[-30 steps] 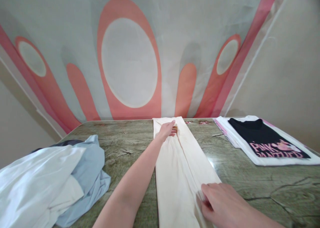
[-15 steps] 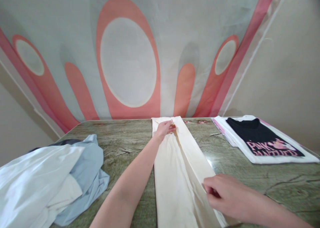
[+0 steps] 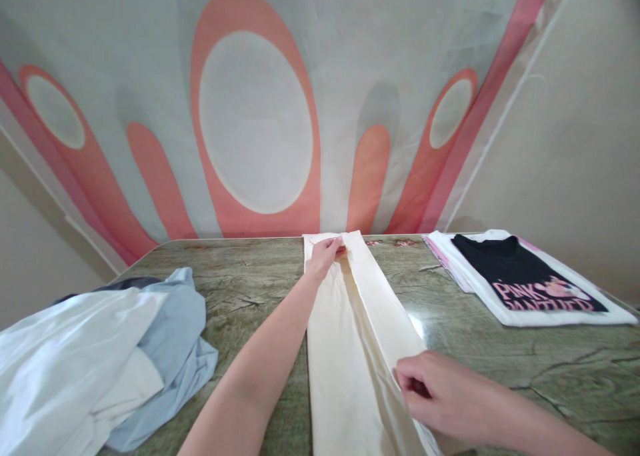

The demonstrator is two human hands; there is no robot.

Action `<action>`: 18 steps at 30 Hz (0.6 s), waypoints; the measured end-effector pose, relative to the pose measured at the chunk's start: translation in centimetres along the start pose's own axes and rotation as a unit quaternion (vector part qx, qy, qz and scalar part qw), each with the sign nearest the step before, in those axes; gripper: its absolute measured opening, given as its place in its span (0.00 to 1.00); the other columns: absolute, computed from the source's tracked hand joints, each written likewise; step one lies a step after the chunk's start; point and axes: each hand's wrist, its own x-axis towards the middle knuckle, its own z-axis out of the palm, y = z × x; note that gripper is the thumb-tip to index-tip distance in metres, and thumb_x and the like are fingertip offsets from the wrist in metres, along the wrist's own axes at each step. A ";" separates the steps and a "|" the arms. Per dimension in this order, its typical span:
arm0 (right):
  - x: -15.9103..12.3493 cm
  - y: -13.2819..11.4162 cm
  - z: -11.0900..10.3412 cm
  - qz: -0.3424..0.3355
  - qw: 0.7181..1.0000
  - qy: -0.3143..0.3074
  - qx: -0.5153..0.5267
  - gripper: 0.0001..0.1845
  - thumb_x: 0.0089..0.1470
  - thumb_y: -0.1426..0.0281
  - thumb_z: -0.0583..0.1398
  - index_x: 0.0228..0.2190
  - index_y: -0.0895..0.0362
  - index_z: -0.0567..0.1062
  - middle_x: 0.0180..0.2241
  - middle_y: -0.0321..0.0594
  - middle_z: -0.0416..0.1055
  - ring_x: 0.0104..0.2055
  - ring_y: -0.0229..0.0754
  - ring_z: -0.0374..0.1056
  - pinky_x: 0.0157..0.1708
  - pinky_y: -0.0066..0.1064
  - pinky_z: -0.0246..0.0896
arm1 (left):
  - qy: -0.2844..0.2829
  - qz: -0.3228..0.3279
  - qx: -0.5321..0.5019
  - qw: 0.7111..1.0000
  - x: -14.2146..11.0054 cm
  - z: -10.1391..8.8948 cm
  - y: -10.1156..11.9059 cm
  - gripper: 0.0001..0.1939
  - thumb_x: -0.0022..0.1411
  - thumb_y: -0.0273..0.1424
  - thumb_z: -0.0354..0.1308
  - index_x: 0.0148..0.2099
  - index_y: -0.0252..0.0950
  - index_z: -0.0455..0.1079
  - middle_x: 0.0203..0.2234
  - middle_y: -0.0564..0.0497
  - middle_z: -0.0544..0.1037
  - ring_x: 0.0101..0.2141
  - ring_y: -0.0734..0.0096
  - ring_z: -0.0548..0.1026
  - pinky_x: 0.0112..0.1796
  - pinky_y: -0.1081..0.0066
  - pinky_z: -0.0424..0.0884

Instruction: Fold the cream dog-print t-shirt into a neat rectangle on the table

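A long cream garment (image 3: 350, 336) lies lengthwise down the middle of the green marbled table (image 3: 250, 289), folded into a narrow strip. My left hand (image 3: 325, 256) reaches to its far end and pinches the cloth there, fingers closed. My right hand (image 3: 440, 396) is near me on the strip's right edge, fingers curled and gripping the folded-over flap, which stands slightly raised.
A heap of white and light blue clothes (image 3: 100, 356) lies at the left. At the right, a folded stack is topped by a black T-shirt with pink lettering (image 3: 525, 279). A grey and salmon patterned cloth (image 3: 255, 109) hangs behind the table.
My right hand went from lying on the cloth to pinching its right flap and drew it a little leftward. My left hand closed on the far end.
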 end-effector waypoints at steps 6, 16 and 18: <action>0.6 -0.1 1.0 -0.006 1.000 0.009 0.007 0.07 0.43 0.75 0.52 0.18 0.57 0.66 0.17 0.31 0.63 0.21 0.31 0.54 0.21 0.24 0.42 | 0.039 0.036 0.142 0.988 0.5 -0.5 -0.5 0.16 0.55 0.41 0.56 0.34 0.31 0.72 0.26 0.49 0.75 0.28 0.73 0.73 0.28 0.78 0.68; 0.9 -0.4 1.8 0.005 1.000 0.008 -0.001 0.07 0.43 0.74 0.52 0.18 0.57 0.67 0.17 0.31 0.64 0.20 0.31 0.54 0.21 0.24 0.43 | 0.075 0.038 0.265 0.960 0.9 -1.0 -1.1 0.14 0.54 0.31 0.56 0.43 0.32 0.72 0.24 0.50 0.74 0.25 0.73 0.72 0.29 0.75 0.66; 1.0 -0.5 1.8 0.007 1.000 0.006 -0.003 0.07 0.43 0.74 0.52 0.18 0.58 0.68 0.17 0.32 0.64 0.20 0.32 0.55 0.21 0.24 0.43 | 0.083 0.042 0.292 0.952 0.7 -1.0 -0.8 0.13 0.54 0.29 0.56 0.42 0.33 0.73 0.27 0.50 0.75 0.28 0.72 0.73 0.32 0.74 0.67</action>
